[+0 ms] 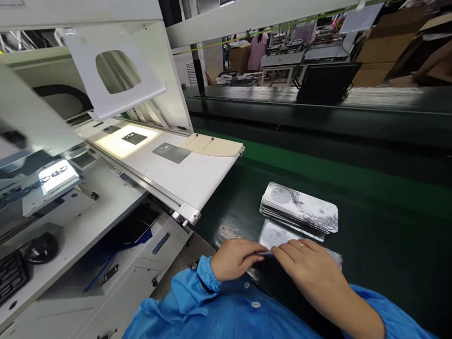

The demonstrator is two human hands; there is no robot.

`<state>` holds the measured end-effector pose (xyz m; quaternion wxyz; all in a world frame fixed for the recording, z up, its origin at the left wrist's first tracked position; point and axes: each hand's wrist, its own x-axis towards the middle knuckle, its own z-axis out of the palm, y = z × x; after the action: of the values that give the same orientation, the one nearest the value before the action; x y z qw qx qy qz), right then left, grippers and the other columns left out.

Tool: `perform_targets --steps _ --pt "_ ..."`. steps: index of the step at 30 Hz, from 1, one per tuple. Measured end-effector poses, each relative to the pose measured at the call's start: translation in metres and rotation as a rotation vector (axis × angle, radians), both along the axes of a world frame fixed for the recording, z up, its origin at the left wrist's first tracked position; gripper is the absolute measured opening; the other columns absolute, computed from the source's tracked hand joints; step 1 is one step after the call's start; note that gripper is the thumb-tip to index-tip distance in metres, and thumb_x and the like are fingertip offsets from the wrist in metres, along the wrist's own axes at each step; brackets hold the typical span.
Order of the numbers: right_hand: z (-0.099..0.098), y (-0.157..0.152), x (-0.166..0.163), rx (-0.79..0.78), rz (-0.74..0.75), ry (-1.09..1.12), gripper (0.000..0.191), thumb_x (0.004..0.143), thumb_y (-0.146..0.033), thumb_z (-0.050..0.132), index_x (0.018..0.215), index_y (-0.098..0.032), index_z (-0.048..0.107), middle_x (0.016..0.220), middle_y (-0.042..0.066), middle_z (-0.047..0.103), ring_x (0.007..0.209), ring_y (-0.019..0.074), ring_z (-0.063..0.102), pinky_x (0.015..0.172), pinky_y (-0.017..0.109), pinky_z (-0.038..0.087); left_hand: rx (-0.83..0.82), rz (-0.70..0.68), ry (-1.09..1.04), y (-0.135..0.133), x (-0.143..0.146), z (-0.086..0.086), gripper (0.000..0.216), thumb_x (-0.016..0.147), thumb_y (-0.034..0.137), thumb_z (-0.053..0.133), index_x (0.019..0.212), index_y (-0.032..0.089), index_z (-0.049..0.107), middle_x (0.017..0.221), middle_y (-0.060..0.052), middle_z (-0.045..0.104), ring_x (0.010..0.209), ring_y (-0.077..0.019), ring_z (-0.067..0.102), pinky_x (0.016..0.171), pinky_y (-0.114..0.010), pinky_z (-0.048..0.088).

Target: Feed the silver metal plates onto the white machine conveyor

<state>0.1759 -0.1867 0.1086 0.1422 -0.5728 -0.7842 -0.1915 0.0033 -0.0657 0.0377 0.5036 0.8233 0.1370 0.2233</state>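
Note:
In the lower middle of the head view, a small stack of silvery phone back panels [274,232] with camera cutouts lies on the dark green belt. My left hand [234,258] pinches the left end of a thin panel edge at the near side of this stack. My right hand [313,270] lies across the same stack, its fingers bent together over the near edge; the thumb is hidden. Just beyond, touching or nearly touching, stands a taller stack of phone back panels [305,206] with a mottled grey-and-white top one.
To the left, a white conveyor [197,183] carries several dark panels, one over a lit patch [117,146]. Its metal corner [188,213] juts toward the belt [391,223]. A mouse [41,247] and keyboard [7,278] sit at far left. A black monitor [328,82] stands behind.

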Motion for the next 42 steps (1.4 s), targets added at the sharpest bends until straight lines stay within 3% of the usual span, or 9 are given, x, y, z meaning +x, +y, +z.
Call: perform_targets --steps 4,6,9,13,18,22,26,31,42 --pt "0.023 0.011 0.018 0.265 -0.118 0.197 0.018 0.091 -0.025 0.056 0.107 -0.022 0.063 0.101 0.009 0.073 0.095 0.0272 0.066 0.088 0.045 0.048 -0.134 0.241 -0.046 0.006 -0.001 -0.015 0.039 0.088 0.05 0.051 0.086 0.018 0.073 0.068 -0.003 0.066 0.062 -0.0153 0.056 0.061 -0.026 0.042" --pt "0.029 0.018 0.034 0.213 -0.243 0.376 0.033 0.089 -0.046 0.057 0.111 -0.021 0.062 0.095 0.011 0.072 0.083 0.0269 0.068 0.07 0.04 0.054 -0.202 0.384 -0.098 0.01 -0.002 -0.027 0.047 0.083 0.059 0.053 0.073 0.016 0.07 0.059 -0.001 0.059 0.057 -0.0135 0.048 0.056 -0.025 0.038" --pt "0.032 0.034 0.043 -0.029 -0.178 0.637 0.045 0.085 -0.06 0.055 0.106 -0.021 0.064 0.071 0.005 0.068 0.053 0.0179 0.062 0.044 0.03 0.05 -0.275 0.501 -0.158 0.013 -0.002 -0.036 0.05 0.076 0.065 0.058 0.072 0.016 0.069 0.061 -0.001 0.059 0.06 -0.014 0.049 0.059 -0.026 0.04" --pt "0.036 0.055 0.025 -0.027 0.006 0.689 0.025 0.091 -0.044 0.054 0.089 -0.023 0.067 0.076 0.003 0.072 0.063 0.0166 0.067 0.054 0.027 0.055 -0.345 0.575 -0.214 0.011 0.003 -0.035 0.044 0.069 0.061 0.068 0.074 0.017 0.07 0.066 -0.002 0.065 0.063 -0.0146 0.053 0.063 -0.027 0.042" --pt "0.04 0.065 0.007 0.134 0.167 0.447 0.018 0.095 -0.018 0.045 0.098 -0.022 0.063 0.085 0.003 0.073 0.075 0.0152 0.069 0.067 0.026 0.055 -0.42 0.643 -0.303 0.016 0.008 -0.032 0.037 0.062 0.052 0.077 0.069 0.018 0.065 0.061 0.001 0.063 0.058 -0.0122 0.051 0.058 -0.025 0.04" --pt "0.039 0.073 0.001 0.133 0.189 0.131 0.034 0.088 -0.001 0.033 0.094 -0.018 0.062 0.083 0.006 0.072 0.067 0.0151 0.066 0.056 0.025 0.051 -0.448 0.627 -0.3 0.023 0.009 -0.035 0.038 0.06 0.051 0.079 0.071 0.018 0.063 0.062 0.002 0.061 0.059 -0.0113 0.05 0.059 -0.024 0.041" --pt "0.045 0.081 -0.004 0.217 0.23 -0.086 0.041 0.081 0.005 0.03 0.091 -0.016 0.064 0.087 0.009 0.071 0.065 0.0165 0.061 0.052 0.028 0.046 -0.433 0.531 -0.297 0.027 0.008 -0.035 0.046 0.06 0.051 0.08 0.088 0.017 0.067 0.079 -0.002 0.068 0.076 -0.0166 0.058 0.076 -0.031 0.048" --pt "0.054 0.084 -0.005 0.381 0.267 -0.05 0.031 0.086 -0.002 0.04 0.091 -0.019 0.065 0.086 0.005 0.072 0.079 0.0172 0.062 0.071 0.03 0.049 -0.413 0.391 -0.293 0.03 0.005 -0.026 0.062 0.058 0.047 0.083 0.109 0.017 0.065 0.099 -0.007 0.071 0.093 -0.023 0.063 0.09 -0.039 0.048" --pt "0.063 0.089 -0.005 0.375 0.248 0.069 0.02 0.086 -0.006 0.05 0.088 -0.02 0.065 0.084 0.003 0.074 0.083 0.0181 0.063 0.073 0.031 0.042 -0.35 0.247 -0.244 0.041 0.01 -0.02 0.062 0.065 0.052 0.077 0.114 0.015 0.065 0.104 -0.008 0.07 0.096 -0.0248 0.061 0.093 -0.042 0.046"
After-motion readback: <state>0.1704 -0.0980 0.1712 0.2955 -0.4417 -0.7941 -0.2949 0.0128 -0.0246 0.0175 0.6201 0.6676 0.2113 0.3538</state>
